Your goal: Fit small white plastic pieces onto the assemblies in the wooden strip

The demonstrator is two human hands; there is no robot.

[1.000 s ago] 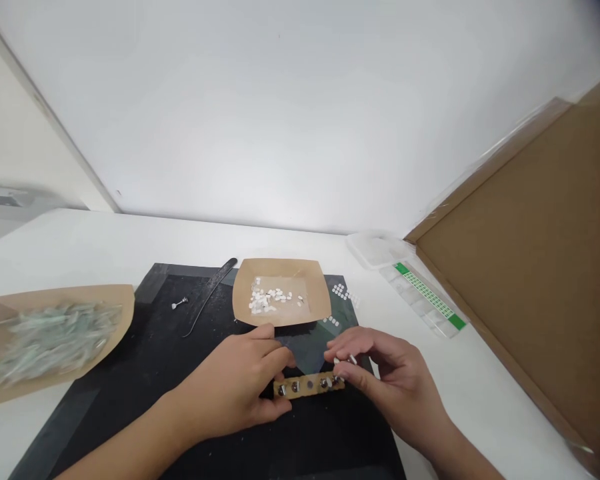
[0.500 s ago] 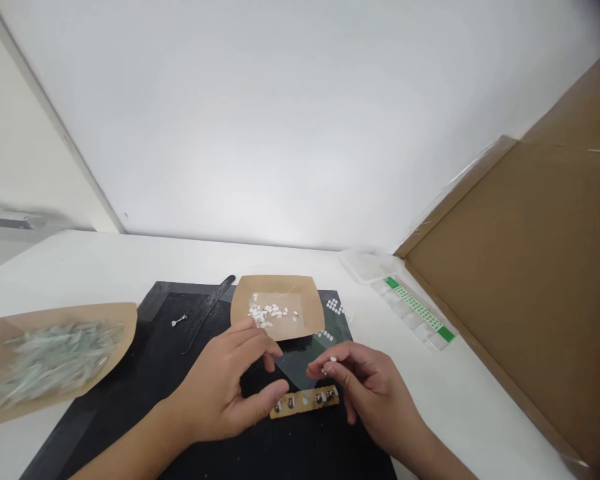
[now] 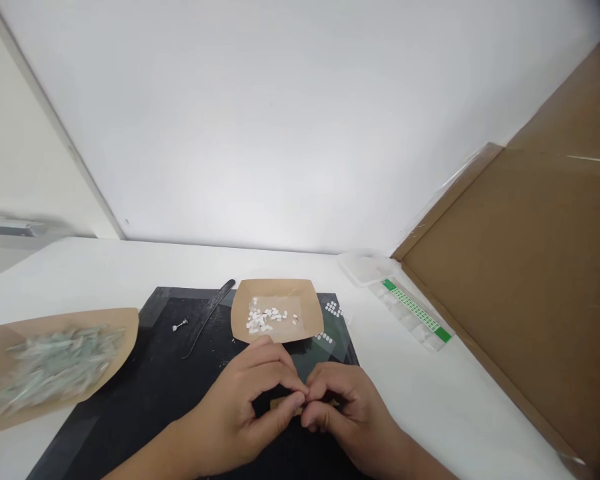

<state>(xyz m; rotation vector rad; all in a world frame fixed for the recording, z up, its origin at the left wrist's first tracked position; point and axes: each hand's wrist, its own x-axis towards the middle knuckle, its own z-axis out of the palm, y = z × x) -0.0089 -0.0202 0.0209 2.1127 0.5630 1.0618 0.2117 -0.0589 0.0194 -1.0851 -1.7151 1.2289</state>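
Because the fingertips of the left hand [image 3: 243,397] and right hand [image 3: 363,408] meet at one small spot, the fiddly work seems best done with light, steady pinches, wrists kept low so neither thumb knocks the tan strip [image 3: 279,403]. Both hands are bent into pinches, though whatever they may grip is hidden, so one cannot tell. The strip lies by the fingertips, partly covered, its end showing through the left hand's gap; the paper tray [image 3: 239,317] sits just beyond.

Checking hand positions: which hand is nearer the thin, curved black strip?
Left. The left hand is below and right of the strip; the right hand is farther right.
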